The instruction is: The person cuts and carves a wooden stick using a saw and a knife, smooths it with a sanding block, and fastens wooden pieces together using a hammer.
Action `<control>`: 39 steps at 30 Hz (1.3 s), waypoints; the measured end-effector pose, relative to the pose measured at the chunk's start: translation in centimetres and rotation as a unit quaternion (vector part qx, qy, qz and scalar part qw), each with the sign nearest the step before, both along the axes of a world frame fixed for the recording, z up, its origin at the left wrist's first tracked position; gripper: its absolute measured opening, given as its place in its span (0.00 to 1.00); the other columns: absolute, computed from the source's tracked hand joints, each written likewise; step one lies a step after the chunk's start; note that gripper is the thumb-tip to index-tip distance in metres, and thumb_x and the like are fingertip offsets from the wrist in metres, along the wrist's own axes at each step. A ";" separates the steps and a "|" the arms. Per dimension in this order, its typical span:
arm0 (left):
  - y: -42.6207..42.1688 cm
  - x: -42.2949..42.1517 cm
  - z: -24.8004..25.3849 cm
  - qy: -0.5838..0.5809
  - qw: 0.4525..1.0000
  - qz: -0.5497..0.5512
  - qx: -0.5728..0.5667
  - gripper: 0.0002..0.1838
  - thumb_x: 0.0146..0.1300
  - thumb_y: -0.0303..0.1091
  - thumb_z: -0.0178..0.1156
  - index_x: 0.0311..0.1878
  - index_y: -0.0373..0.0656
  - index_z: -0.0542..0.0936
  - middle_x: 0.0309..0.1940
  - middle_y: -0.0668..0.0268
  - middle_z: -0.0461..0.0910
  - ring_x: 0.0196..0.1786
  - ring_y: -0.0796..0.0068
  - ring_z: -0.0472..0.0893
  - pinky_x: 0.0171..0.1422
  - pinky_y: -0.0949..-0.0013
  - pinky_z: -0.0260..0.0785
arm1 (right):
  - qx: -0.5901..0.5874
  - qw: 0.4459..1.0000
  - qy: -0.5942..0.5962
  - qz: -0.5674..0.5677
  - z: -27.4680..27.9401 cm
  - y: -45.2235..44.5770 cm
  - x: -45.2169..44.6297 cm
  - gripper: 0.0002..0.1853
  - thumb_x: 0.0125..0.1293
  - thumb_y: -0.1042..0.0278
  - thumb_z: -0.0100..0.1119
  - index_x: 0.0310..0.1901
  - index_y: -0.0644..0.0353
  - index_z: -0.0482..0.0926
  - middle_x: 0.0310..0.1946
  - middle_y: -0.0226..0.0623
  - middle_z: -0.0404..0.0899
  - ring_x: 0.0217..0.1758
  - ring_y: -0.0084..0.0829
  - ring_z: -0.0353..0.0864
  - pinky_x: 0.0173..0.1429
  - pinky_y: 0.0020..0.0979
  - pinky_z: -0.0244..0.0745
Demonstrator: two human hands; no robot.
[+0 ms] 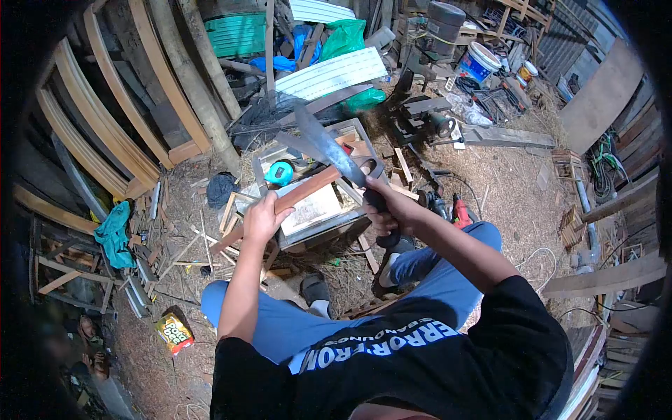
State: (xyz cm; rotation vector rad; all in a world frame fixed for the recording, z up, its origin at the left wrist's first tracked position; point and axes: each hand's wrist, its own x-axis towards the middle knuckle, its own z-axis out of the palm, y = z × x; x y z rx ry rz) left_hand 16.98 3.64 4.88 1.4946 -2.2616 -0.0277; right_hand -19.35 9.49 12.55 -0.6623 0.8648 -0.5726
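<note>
My left hand (261, 221) is closed around a reddish-brown wooden strip (311, 187), which slants up to the right over a low wooden workbench. In my right hand (396, 208) is the dark handle of a machete. The broad grey machete blade (327, 148) points up and left, crossing close to the strip's far end; whether they touch I cannot tell. Under the strip lies a pale board (316, 212) on the workbench (308, 239). A turquoise tape measure (279, 173) sits on the bench's left side, just beyond my left hand.
A red power tool (461, 212) lies by my right knee. Curved wooden frames (105, 115) lean at the left. A blue-and-white bucket (480, 61) and a dark machine (427, 112) stand further back. Wood scraps, a teal cloth (115, 234) and a yellow snack packet (173, 332) litter the floor.
</note>
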 end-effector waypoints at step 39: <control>6.1 4.3 8.0 -0.016 0.996 -0.080 0.039 0.20 0.75 0.42 0.66 0.59 0.40 0.74 0.51 0.49 0.82 0.58 0.41 0.83 0.61 0.47 0.77 | -0.314 0.924 0.212 -0.048 -7.4 -9.9 3.1 0.28 0.87 0.41 0.47 0.61 0.61 0.81 0.49 0.44 0.86 0.46 0.33 0.89 0.51 0.36 0.84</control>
